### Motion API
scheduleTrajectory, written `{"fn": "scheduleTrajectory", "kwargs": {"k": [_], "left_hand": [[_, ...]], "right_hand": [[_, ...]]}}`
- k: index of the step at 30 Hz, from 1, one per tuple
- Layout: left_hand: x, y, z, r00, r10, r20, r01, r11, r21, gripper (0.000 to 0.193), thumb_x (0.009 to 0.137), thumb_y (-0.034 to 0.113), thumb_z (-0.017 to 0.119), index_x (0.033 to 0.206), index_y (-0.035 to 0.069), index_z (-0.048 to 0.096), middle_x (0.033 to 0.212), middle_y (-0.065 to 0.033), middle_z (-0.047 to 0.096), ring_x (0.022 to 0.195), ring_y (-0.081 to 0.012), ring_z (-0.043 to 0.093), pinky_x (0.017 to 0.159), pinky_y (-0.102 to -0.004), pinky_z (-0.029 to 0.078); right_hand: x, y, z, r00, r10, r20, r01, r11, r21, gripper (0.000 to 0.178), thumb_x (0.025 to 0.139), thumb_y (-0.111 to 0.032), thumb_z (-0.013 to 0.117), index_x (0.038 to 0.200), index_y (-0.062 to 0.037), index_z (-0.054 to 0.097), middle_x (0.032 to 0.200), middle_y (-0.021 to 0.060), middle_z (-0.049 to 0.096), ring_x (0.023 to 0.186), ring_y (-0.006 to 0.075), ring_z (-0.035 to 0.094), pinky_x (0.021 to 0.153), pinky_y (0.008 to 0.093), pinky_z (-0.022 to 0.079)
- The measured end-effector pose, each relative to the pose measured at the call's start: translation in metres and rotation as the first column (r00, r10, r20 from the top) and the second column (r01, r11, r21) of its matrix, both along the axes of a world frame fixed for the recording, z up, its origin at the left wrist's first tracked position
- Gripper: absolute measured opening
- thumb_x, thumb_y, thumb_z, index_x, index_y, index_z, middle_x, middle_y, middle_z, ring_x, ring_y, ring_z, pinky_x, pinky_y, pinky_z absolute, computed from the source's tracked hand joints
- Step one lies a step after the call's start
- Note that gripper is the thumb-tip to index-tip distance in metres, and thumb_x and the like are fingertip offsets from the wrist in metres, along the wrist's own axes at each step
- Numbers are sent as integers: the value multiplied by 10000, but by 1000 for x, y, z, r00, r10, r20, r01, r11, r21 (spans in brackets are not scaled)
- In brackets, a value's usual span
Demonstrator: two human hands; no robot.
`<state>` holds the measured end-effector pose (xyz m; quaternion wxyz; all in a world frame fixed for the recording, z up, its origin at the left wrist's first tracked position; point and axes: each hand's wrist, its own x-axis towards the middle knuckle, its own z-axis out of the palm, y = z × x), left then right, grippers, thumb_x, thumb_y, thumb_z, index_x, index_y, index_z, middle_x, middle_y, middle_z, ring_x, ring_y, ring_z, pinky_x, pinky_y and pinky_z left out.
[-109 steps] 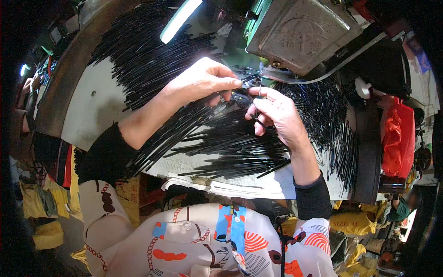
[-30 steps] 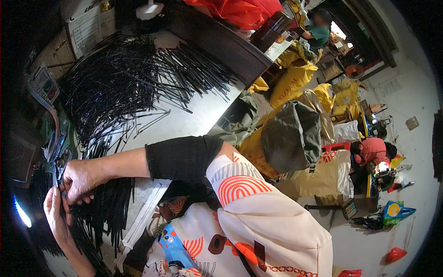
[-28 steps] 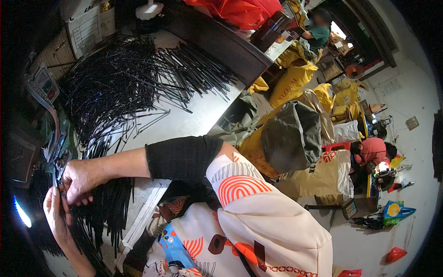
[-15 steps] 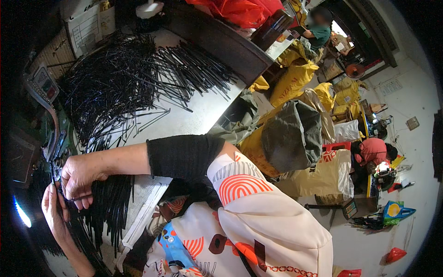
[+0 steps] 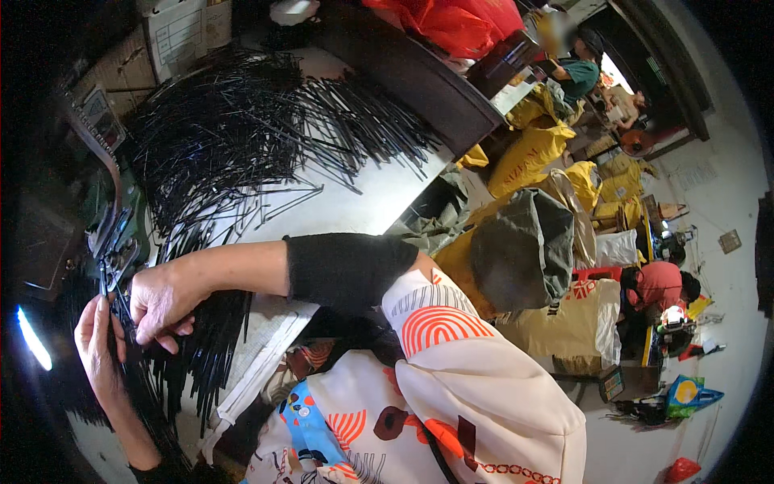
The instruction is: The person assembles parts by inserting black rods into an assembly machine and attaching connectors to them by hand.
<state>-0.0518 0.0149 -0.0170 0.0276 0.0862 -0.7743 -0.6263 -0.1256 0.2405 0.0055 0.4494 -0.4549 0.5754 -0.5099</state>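
Head view: at frame left, holds left hand point(image 5: 98, 343) and right hand point(image 5: 165, 298) close together by machine point(image 5: 118, 242); cannot tell grip; has black strips point(image 5: 218, 133) heaped upper left, likely for reach.

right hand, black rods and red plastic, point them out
Right hand point(image 5: 164, 297), head view: back of the hand.
Black rods point(image 5: 216, 133), head view: middle of the pile.
Red plastic point(image 5: 466, 29), head view: its wrinkled surface.

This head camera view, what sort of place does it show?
Probably a workshop: long, thin black strips heaped on a flat white tabletop, bulging bright yellow sacks grouped beyond it, and a person in a green top farther back.
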Motion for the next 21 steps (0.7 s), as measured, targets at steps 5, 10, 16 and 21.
{"fn": "scheduleTrajectory", "kwargs": {"k": [5,10,16,21], "left_hand": [[0,30,17,989,-139,45,141,990,-31,245,926,215,513,952,-10,606,623,4,511,435,-41,425,346,-174,312],[10,51,29,986,-156,59,160,986,-56,212,888,175,561,844,-29,595,628,-35,558,407,-73,474,364,-181,351],[5,45,35,967,-183,177,207,970,-129,196,857,164,581,797,-22,598,594,-43,567,416,-89,506,378,-191,365],[9,43,54,945,-272,181,300,943,-145,279,846,209,599,688,-21,606,588,-57,586,427,-98,526,406,-214,389]], "right_hand": [[3,3,4,965,-126,-231,143,988,57,241,785,-201,574,709,12,657,610,70,652,455,116,571,450,252,450],[-9,-4,-12,861,-285,-421,253,959,-131,207,701,-226,628,698,-26,681,586,71,641,516,141,604,521,292,470],[-13,2,-3,904,-291,-312,293,955,-41,253,724,-244,692,776,3,671,629,68,642,544,118,595,516,246,468],[-16,12,16,966,-244,90,236,967,92,321,770,-198,677,1007,4,600,777,69,634,604,100,582,543,213,488]]}}
